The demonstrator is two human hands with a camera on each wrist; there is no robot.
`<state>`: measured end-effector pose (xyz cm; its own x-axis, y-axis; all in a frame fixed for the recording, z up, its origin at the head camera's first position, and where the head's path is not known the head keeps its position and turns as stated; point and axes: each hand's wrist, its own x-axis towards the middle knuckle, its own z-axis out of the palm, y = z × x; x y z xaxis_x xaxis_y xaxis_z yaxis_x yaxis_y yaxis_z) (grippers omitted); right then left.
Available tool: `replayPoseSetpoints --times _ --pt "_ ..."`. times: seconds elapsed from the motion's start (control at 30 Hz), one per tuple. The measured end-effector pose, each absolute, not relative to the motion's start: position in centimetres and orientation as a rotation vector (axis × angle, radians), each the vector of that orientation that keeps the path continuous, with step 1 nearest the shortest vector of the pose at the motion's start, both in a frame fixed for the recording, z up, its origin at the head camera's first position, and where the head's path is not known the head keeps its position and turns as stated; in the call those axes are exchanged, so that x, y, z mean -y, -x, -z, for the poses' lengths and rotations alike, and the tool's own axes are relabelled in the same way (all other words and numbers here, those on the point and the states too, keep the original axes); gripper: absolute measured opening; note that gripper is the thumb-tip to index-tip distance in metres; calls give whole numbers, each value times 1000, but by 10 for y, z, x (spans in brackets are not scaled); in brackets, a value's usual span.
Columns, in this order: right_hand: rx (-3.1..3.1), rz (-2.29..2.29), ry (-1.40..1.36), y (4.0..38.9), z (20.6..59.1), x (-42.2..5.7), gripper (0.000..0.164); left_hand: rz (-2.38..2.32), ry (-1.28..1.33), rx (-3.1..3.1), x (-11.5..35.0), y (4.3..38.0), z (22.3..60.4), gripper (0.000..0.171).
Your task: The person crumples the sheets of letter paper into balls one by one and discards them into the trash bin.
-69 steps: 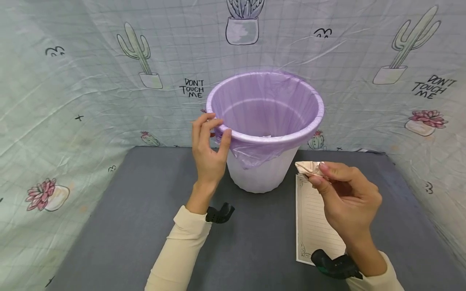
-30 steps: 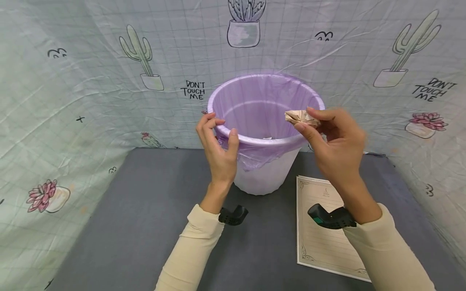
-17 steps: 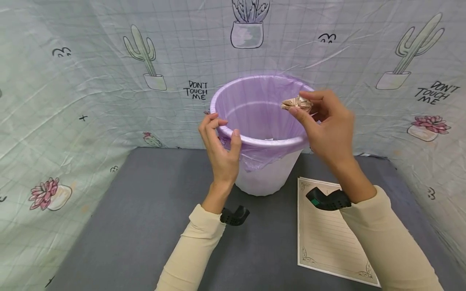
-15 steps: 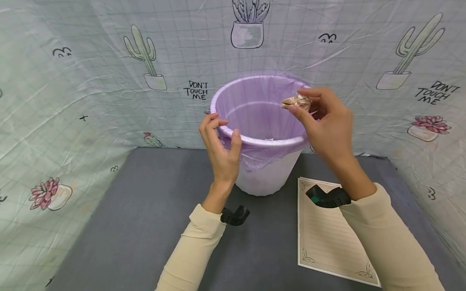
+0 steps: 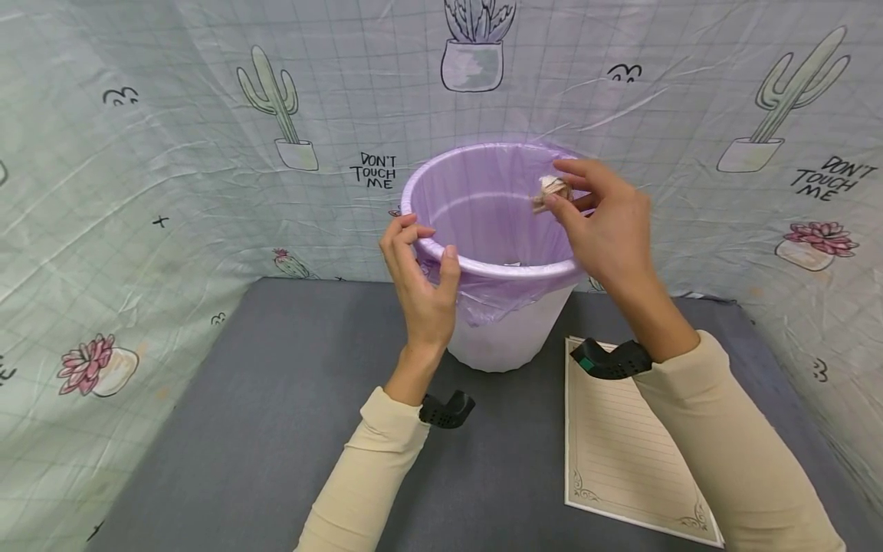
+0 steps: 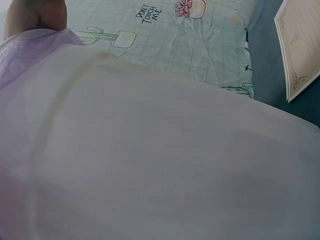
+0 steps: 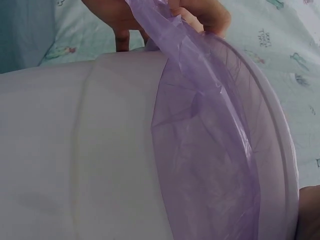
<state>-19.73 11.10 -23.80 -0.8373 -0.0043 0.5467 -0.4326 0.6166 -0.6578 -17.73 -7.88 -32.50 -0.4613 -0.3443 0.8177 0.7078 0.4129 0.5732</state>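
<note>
While the crumpled beige paper (image 5: 554,186) lies at the tips of the right hand (image 5: 610,230), above the mouth of the bin and inside its right-hand rim, the thumb crosses its near side.

Right hand: loosely pinched, the paper between thumb and curled fingers; index fingertip raised just clear above it.

Left hand (image 5: 421,295): curled over the left front rim of the round, tapered white bin (image 5: 500,345), fingers hooked across the edge, thumb against the rim nearer the front.

Thin, translucent purple plastic liner (image 5: 493,295): lining the bin, folded over its rim, the loose edge hanging down outside. One small pale scrap (image 5: 512,264) inside, mostly hidden by the front rim; kind cannot be told.

Surface: matt dark grey tabletop (image 5: 297,429), bin upright towards the back. Beige lined writing sheets (image 5: 614,445) with ornamental corners, lying flat at right, partly covered by the right forearm.

Worn: cream long sleeves (image 5: 372,468); one black wrist camera (image 5: 617,360) on each wrist.

Room: pale green gridded fabric (image 5: 207,184) behind and at both sides, creased, printed with potted cacti, pink succulents and the words "DON'T TOUCH ME".
</note>
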Motion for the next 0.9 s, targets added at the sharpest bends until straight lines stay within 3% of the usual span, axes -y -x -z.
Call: replayPoseSetpoints --times 0.43,0.6,0.9 --pt "2165 -1220 -443 191 247 -118 24 1263 347 1607 76 168 315 33" --pt "2098 -1252 -485 175 253 -126 22 1290 371 1624 74 153 300 31" --pt "2065 -1272 -524 141 255 -147 24 1298 372 1711 93 154 318 36"
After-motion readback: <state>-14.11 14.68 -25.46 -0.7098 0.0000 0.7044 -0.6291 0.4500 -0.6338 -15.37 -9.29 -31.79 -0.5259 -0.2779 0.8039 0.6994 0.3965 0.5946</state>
